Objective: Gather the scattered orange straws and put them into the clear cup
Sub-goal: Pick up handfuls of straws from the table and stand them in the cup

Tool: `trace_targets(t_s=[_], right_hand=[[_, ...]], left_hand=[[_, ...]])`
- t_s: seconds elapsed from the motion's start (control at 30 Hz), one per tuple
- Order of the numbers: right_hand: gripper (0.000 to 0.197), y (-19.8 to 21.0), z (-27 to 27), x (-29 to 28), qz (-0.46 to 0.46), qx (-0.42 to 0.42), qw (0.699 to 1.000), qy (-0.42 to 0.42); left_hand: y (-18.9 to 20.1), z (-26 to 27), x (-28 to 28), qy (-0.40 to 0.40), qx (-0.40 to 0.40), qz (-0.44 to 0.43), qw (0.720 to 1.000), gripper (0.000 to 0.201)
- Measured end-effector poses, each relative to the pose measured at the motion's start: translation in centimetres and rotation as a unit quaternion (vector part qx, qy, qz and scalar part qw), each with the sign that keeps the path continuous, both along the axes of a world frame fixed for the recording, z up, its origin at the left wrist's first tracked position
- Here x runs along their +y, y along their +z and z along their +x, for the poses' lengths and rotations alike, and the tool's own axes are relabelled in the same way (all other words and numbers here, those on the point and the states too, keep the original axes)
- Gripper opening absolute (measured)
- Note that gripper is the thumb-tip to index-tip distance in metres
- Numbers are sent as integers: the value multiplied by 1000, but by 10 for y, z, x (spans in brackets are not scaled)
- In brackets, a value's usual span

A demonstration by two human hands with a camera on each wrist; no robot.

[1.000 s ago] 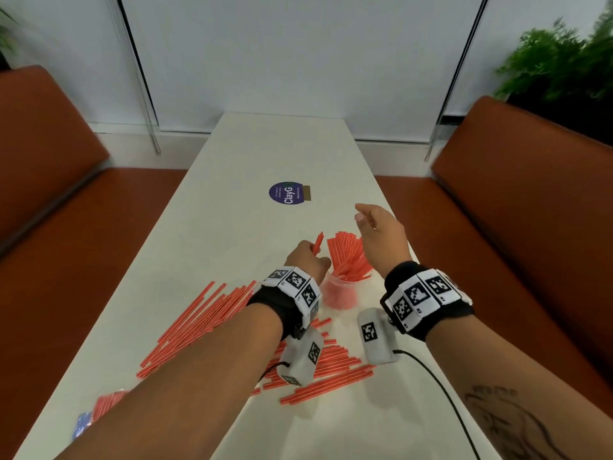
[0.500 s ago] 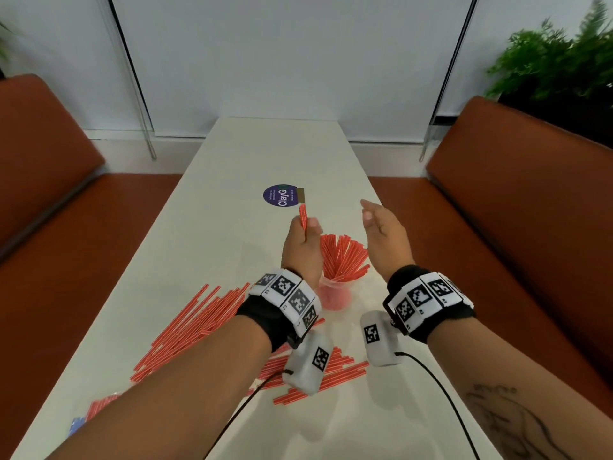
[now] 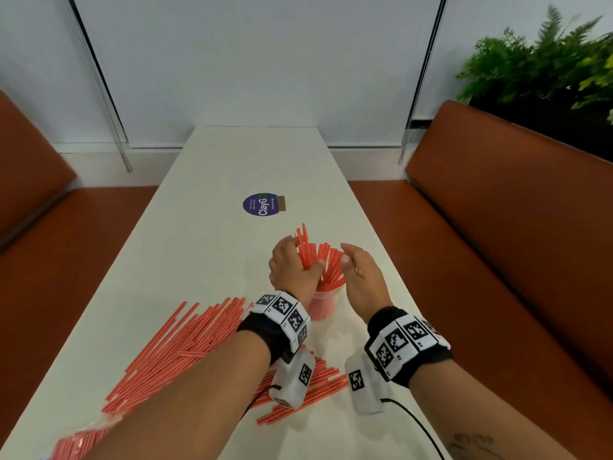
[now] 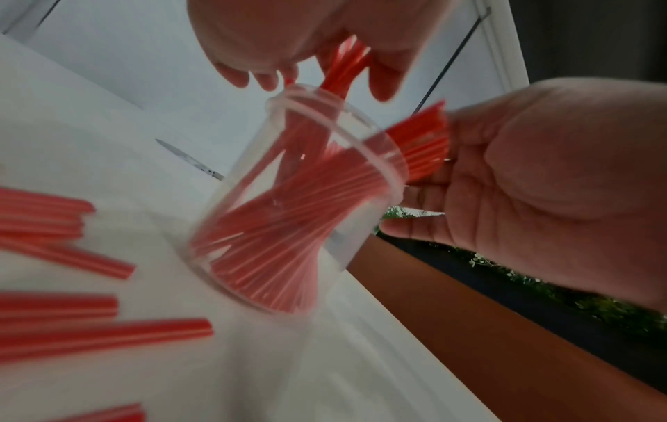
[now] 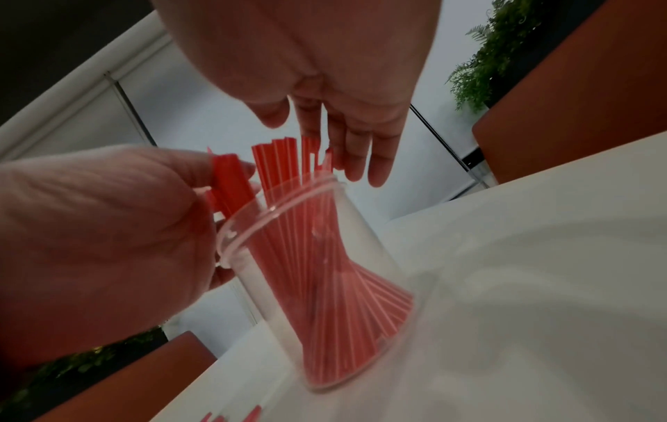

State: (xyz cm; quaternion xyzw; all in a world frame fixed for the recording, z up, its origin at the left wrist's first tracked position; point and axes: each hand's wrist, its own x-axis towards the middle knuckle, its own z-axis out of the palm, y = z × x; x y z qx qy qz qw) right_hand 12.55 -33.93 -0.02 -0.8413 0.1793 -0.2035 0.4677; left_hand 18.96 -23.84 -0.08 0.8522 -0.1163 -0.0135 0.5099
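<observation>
The clear cup (image 3: 321,308) stands upright on the white table (image 3: 205,247), with several orange straws (image 3: 331,270) fanned out of it. My left hand (image 3: 300,260) is above the rim and grips a small bunch of straws (image 5: 227,182) whose lower ends reach into the cup (image 5: 317,285). To the right of the fan, my right hand (image 3: 348,260) is open, and its straight fingers (image 5: 361,154) lie against the straw tops. Loose straws (image 3: 185,343) lie in a pile at the near left, and more (image 3: 318,376) lie under my wrists.
A round purple sticker (image 3: 263,204) lies beyond the cup. Orange benches (image 3: 497,227) run along both long sides of the table, and a green plant (image 3: 544,61) stands at the back right. A blurred straw packet (image 3: 76,443) is at the near left corner.
My left hand has brought its straws down from above the cup into the bunch. My right hand has closed in from the right onto the fanned straws.
</observation>
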Motion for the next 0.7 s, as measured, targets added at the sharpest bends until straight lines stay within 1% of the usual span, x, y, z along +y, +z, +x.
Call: trace_targets(t_s=[0.07, 0.1, 0.13, 0.17, 0.2, 0.23, 0.27, 0.3, 0.33, 0.43, 0.5, 0.6, 0.67, 0.7], right_hand=[[42, -1, -1, 1, 23, 5, 1000, 2], [45, -2, -2, 2, 28, -2, 1000, -6], [48, -2, -3, 4, 29, -10, 999, -15], [51, -2, -4, 6, 29, -16, 999, -18], [54, -2, -4, 9, 27, -15, 999, -12], [58, -2, -3, 11, 20, -10, 1000, -1], [60, -3, -2, 13, 4, -2, 1000, 13], [58, -4, 1, 14, -19, 9, 999, 25], [55, -5, 3, 15, -49, 23, 998, 35], [51, -9, 9, 14, -115, 62, 991, 36], [52, -7, 11, 12, -125, 70, 989, 28], [53, 11, 21, 6, -113, 50, 992, 26], [55, 29, 31, 0, -112, 57, 992, 28], [55, 37, 37, -3, -111, 70, 991, 35]], left_hand=[[-2, 0, 5, -31, 48, -112, 992, 79], [0, -1, 8, -48, 72, -168, 982, 85], [2, -2, 9, -66, 90, -207, 972, 87], [5, -3, 10, -83, 98, -225, 966, 84], [7, -4, 10, -94, 95, -225, 965, 76], [8, -3, 10, -100, 83, -219, 967, 62], [8, -2, 8, -99, 64, -205, 972, 44], [8, -2, 6, -90, 47, -193, 976, 26], [7, -1, 5, -75, 35, -185, 979, 14], [3, 3, 2, -23, 7, -161, 987, 16], [7, 3, 2, -6, 17, -181, 983, 11], [6, 4, 5, -22, 25, -213, 977, 24], [5, 1, 11, -39, 18, -214, 976, 31], [4, -1, 15, -56, 24, -214, 975, 38]])
